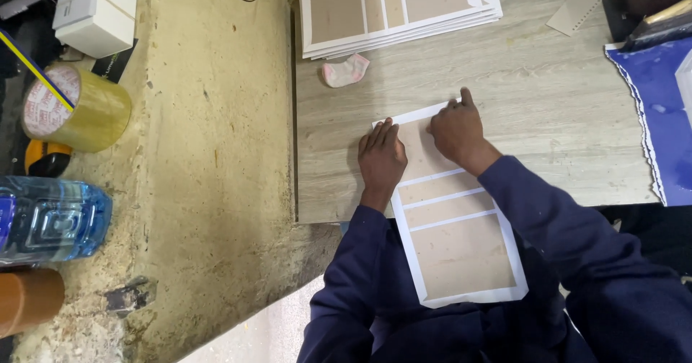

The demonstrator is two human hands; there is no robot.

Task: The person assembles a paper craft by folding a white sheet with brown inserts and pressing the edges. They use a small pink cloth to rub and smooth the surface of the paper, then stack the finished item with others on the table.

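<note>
Pale wood-grain tabletop (548, 118) butts against a rough, sandy-coloured bench (209, 154) on the left. On the table, close to its near edge, lies a brown cardboard sheet (454, 226) framed and divided by white bands, its lower half hanging over the edge above the person's lap. The left hand (382, 157) lies flat, fingers together, pressing the sheet's top left corner. The right hand (455, 129) is half curled on the top edge, forefinger stretched out to the upper right corner; neither hand grips anything. At the table's far side sits a stack of similar sheets (396, 6), with a small pink-and-white sock (346, 71) just in front. A blue plastic sheet (656, 111) covers the right edge. On the bench stand a roll of clear yellowish tape (79, 107), a white box (97, 13) and a clear blue-tinted bottle (50, 219).
</note>
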